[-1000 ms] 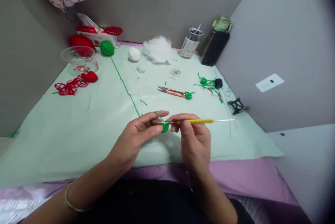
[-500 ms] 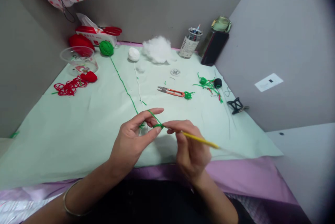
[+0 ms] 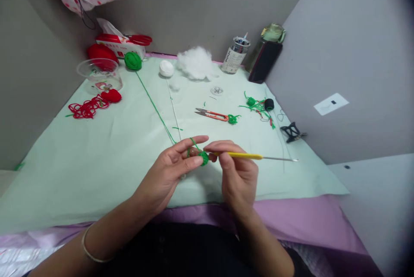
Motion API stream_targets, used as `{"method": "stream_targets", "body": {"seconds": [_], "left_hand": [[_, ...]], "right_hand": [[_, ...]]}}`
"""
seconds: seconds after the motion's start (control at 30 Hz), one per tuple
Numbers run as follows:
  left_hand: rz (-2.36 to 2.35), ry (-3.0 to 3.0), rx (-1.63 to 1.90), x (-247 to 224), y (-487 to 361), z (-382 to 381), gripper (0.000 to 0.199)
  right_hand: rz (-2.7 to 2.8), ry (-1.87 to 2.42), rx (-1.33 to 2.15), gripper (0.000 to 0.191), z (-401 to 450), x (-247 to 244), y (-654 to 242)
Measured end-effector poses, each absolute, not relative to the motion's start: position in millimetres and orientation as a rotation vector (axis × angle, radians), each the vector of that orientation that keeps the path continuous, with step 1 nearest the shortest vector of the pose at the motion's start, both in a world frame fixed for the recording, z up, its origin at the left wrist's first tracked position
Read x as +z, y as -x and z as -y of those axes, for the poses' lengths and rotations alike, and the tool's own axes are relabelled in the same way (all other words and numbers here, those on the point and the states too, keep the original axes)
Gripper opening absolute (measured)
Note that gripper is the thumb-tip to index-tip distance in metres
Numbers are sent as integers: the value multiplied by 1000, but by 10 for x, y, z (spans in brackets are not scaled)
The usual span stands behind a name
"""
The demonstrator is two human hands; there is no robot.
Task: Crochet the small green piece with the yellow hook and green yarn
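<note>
My left hand [image 3: 173, 162] pinches a small green crochet piece [image 3: 203, 158] between thumb and fingers, with green yarn looped over its raised index finger. In my right hand [image 3: 239, 173] is a crochet hook [image 3: 246, 155] with a yellow grip and a metal shaft pointing right. The hook's working end meets the green piece, its tip hidden at the stitches. From my left hand the green strand runs back to a green yarn ball [image 3: 133, 61]. A white strand leads from near the same hand to a white yarn ball [image 3: 166, 68].
Orange thread snips [image 3: 211, 114] lie beyond my hands. Behind them is white stuffing [image 3: 197, 63]. At left are red yarn [image 3: 86, 108] and a clear plastic cup [image 3: 100, 76]. Green scraps [image 3: 254, 103], a phone [image 3: 265, 62] and a jar of pens [image 3: 236, 56] stand or lie right.
The crochet hook has swung from a downward slant to nearly level. The green piece has turned, showing more of its round face, and my left hand has shifted slightly right.
</note>
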State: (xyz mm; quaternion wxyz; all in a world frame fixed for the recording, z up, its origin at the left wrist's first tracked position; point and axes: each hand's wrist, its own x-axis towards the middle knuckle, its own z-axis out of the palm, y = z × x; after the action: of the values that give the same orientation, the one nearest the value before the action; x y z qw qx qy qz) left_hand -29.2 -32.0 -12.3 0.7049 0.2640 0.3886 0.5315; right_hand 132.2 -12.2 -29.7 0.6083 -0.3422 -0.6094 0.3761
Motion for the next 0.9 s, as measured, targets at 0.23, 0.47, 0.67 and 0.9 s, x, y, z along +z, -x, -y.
{"method": "stream_targets", "body": {"seconds": [0.23, 0.47, 0.67, 0.9], "left_hand": [[-897, -582, 1207, -151, 270, 319, 43], [-761, -409, 1110, -159, 388, 269, 28], [-868, -681, 1212, -114, 309, 326, 15], [-967, -619, 1282, 104, 370, 488, 16]], "right_hand": [[1711, 817, 365, 28, 214, -383, -1280], [1341, 813, 797, 18, 139, -332, -1342], [1294, 803, 1020, 17, 121, -310, -1241], [1448, 731, 953, 24, 203, -209, -1204]]}}
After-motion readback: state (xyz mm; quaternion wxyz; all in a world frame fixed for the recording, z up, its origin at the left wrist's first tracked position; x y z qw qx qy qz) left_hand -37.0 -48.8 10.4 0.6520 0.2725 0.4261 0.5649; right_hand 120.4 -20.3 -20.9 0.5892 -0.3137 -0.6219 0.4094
